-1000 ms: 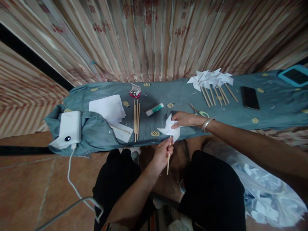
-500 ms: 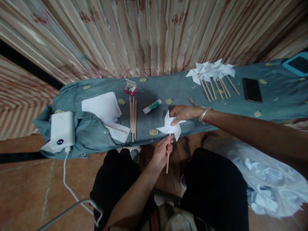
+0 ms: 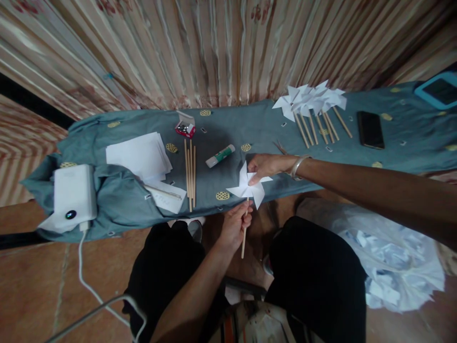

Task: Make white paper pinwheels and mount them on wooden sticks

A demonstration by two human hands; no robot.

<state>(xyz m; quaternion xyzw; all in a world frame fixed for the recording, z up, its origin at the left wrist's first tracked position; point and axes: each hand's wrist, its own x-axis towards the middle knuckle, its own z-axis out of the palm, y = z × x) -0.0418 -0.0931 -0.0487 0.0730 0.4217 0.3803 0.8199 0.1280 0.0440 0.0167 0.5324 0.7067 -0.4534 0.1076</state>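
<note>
Carefully, at the table's point(image 3: 228, 136) near edge, I clamp my left hand point(image 3: 233, 224) on the stick point(image 3: 243, 243) while my right hand point(image 3: 266, 166) pinches the paper pinwheel point(image 3: 248, 188), judging that centring its hub over the stick tip matters most.

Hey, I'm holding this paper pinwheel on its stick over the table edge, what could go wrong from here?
1. The right hand pinches the thin paper pinwheel near its middle; hard pressure could crease or tear a blade.
2. The left hand grips the stick just past the front edge of the cloth-covered table; if the pinwheel slips loose, it would likely drop to the floor.
</note>
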